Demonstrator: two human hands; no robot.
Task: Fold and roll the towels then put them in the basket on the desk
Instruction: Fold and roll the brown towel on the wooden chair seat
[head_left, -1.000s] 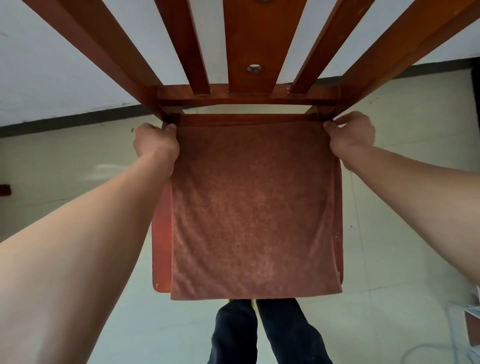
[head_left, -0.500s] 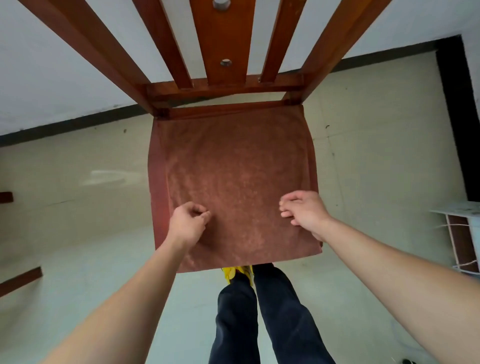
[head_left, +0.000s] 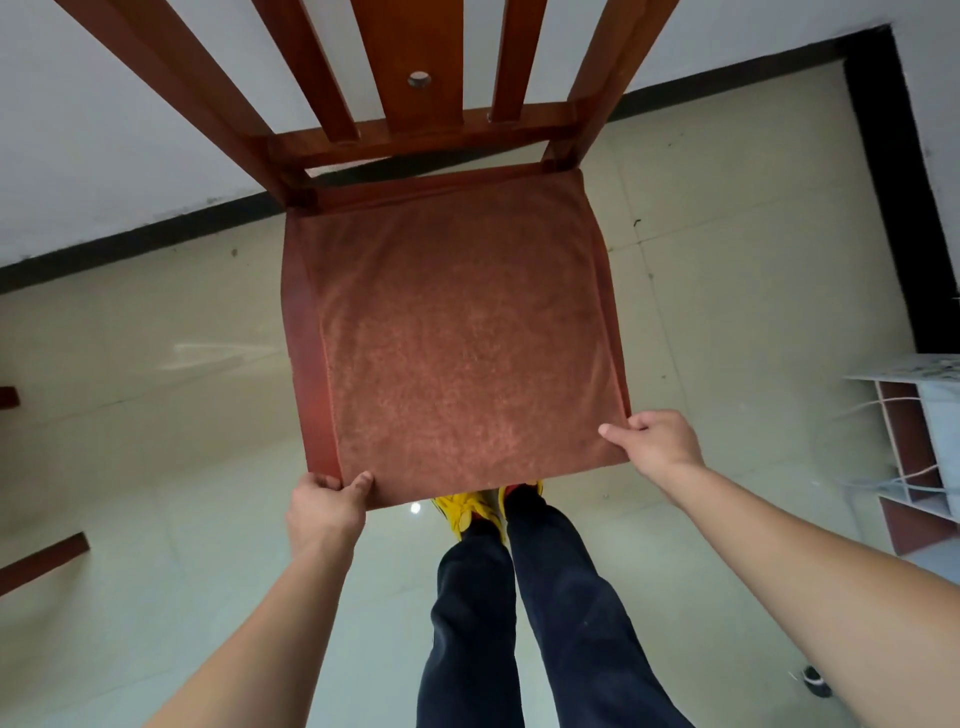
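Towel (head_left: 457, 338) lies flat on chair seat (head_left: 304, 353); left hand (head_left: 324, 512) and right hand (head_left: 657, 441) pinch its near corners between their fingers, apparently to fold.

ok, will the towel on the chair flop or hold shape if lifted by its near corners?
Likely floppy: the towel lies flat, conforming to the chair seat. Probably light: the left hand and right hand only pinch its corners.

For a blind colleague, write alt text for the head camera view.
The left hand and right hand grip the near corners of a reddish-brown towel spread flat on a wooden chair seat. Dark trousers and yellow shoes show below it.
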